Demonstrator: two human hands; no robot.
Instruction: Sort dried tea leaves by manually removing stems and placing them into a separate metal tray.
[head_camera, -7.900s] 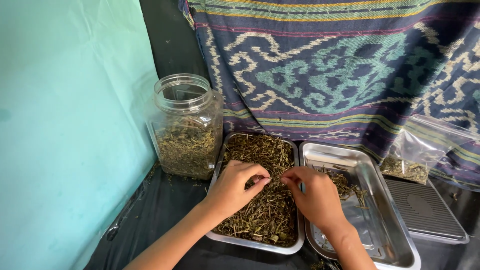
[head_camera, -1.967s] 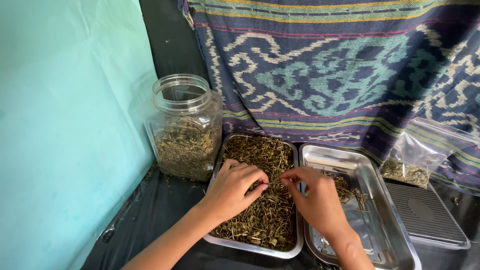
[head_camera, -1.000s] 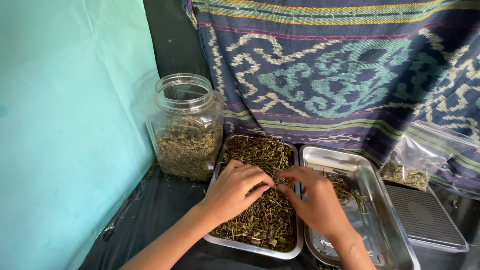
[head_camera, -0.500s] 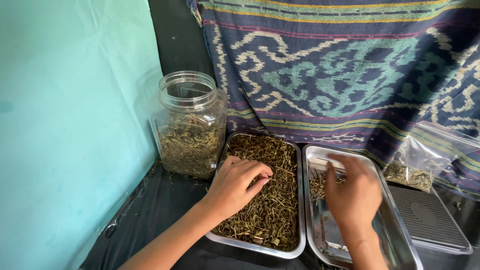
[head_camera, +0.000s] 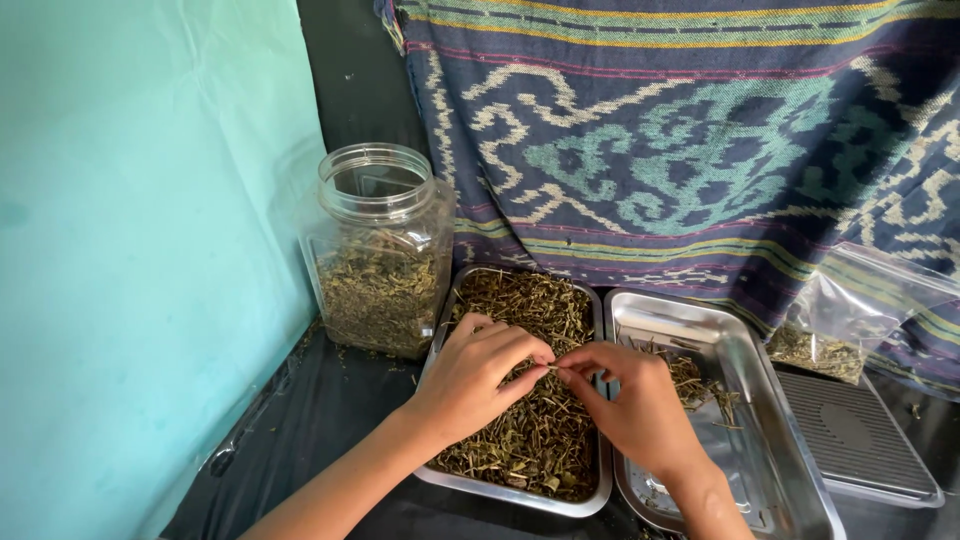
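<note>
A steel tray (head_camera: 598, 470) full of dried green-brown herb stems (head_camera: 530, 300) lies in front of me. My left hand (head_camera: 472, 382) rests on the herbs, fingers curled, pinching a thin dried stem (head_camera: 553, 368). My right hand (head_camera: 632, 405) meets it over the tray's right rim, its fingertips pinched on the same stem. A second steel tray (head_camera: 740, 350) to the right holds a small heap of picked stems (head_camera: 690, 375).
An open clear plastic jar (head_camera: 378, 250), half full of dried herbs, stands left of the trays. A clear bag of herbs (head_camera: 850, 320) and a flat dark scale (head_camera: 850, 440) lie at the right. A patterned woven cloth (head_camera: 680, 140) hangs behind, a teal wall (head_camera: 140, 250) at left.
My right hand went over to the right tray half a second ago and has come back to meet my left hand above the herbs. The left hand stayed put.
</note>
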